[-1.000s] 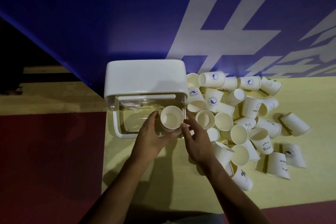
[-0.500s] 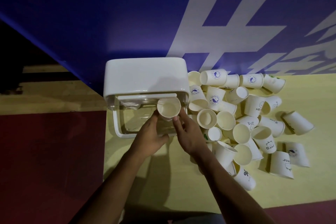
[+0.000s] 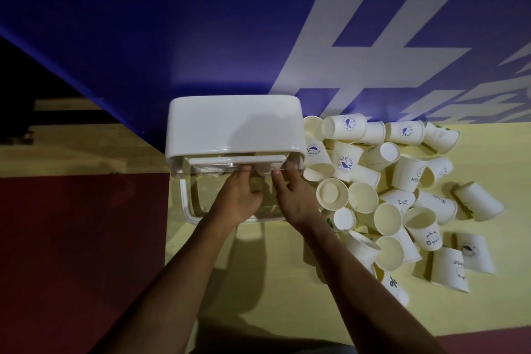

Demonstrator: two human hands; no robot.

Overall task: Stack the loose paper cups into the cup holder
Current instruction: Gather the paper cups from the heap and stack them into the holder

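The cup holder (image 3: 230, 129) has a white top and a clear lower part, and stands at the table's back left. Just under its white top, a paper cup (image 3: 265, 170) shows only as a pale sliver between my hands; the rest is hidden. My left hand (image 3: 238, 198) holds the cup from the left, fingers reaching up to the holder's opening. On the cup's right side, my right hand (image 3: 293, 195) touches it with straight fingers. Several loose paper cups (image 3: 362, 201) lie in a heap right of the holder.
A blue wall with white lettering (image 3: 330, 37) rises right behind the holder and the heap. The yellow table (image 3: 258, 282) ends at its left edge just beside the holder, with red floor (image 3: 80, 253) below. Some cups in the heap lie on their sides, others upright.
Both hands have carried the cup up and away from me, from above the holder's clear base to under its white top, where it is now mostly hidden.
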